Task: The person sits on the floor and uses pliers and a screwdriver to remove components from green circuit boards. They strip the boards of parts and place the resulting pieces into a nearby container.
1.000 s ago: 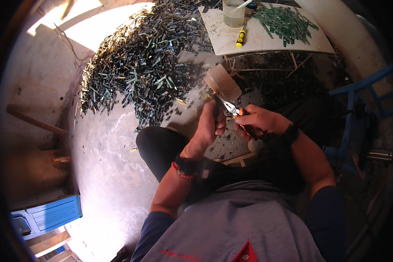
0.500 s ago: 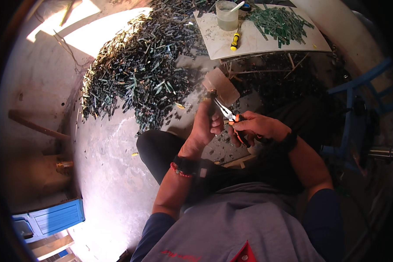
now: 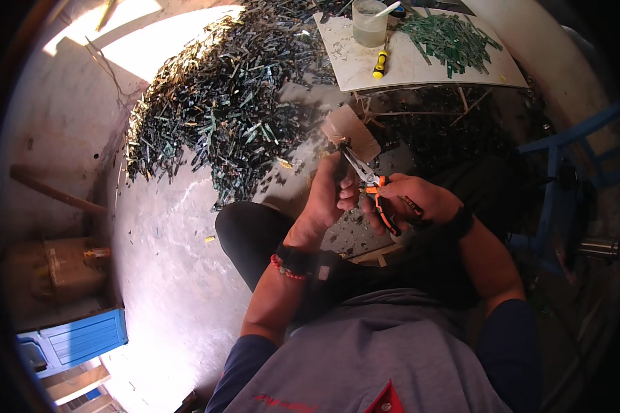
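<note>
A low white surface carries a cup, a screwdriver and green strips; a dark scrap heap covers the concrete floor. The right hand clenches orange pliers, whose tip meets something small pinched in the left hand.

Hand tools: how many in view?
2. Orange-handled pliers in the right hand, tips by the left hand; a yellow-handled screwdriver on the white board. The scrap pile may hide more.
</note>
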{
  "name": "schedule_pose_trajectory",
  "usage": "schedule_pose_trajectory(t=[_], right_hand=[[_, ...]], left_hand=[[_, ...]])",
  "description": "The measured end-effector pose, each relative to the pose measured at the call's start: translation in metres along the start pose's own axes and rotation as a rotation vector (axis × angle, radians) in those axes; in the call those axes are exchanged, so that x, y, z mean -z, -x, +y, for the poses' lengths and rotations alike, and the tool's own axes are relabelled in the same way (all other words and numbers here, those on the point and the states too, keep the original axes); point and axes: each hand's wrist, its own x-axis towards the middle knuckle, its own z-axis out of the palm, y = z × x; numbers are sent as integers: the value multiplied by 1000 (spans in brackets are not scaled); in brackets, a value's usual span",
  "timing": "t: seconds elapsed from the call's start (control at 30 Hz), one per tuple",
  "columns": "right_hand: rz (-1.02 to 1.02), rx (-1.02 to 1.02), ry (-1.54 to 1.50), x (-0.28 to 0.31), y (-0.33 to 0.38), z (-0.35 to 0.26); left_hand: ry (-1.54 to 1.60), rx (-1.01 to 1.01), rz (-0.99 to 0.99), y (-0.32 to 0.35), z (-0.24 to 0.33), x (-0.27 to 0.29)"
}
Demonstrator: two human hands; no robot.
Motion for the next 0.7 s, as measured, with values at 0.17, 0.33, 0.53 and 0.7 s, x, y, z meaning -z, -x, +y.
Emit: schedule_pose_trajectory(t=[0.17,0.33,0.53,0.7], right_hand=[[-27,12,-6,4,1,1],[-42,17,0,6,7,-3],[-26,25,44,8,4,-5],[-54,18,8,16,-4,3]], left_hand=[[9,9,-1,-1,-1,3],[86,11,41,1,3,1],[-2,-28,64,0,-1,-3],[85,8,-50,-7,-3,13]])
